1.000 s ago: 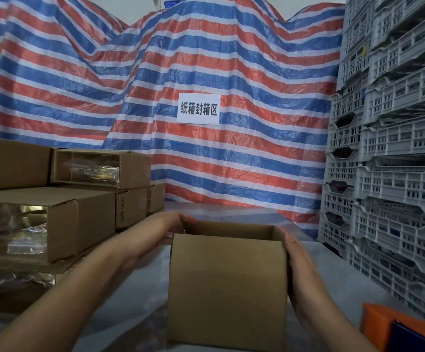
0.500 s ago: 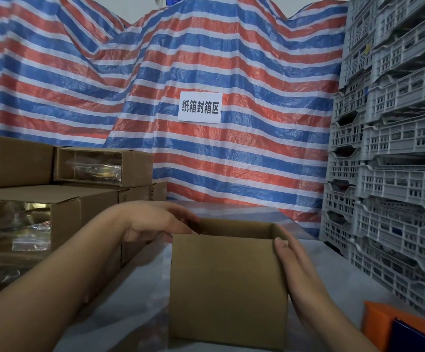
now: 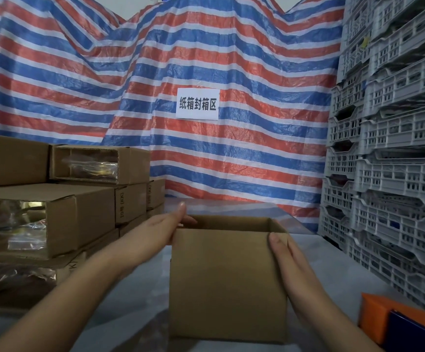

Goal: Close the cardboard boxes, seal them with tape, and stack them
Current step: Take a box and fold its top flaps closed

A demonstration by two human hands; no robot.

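My left hand (image 3: 163, 231), fingers now straightened, is lifting off the open box (image 3: 228, 285) at lower centre (top unclosed); right hand (image 3: 286, 260) is lying flat alongside; flap-folding is beginning.

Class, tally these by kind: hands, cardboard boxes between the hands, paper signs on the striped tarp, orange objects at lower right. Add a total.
Hands: 2, the left hand and the right hand
Cardboard box between the hands: 1
Paper sign: 1
Orange object: 1
Total: 5
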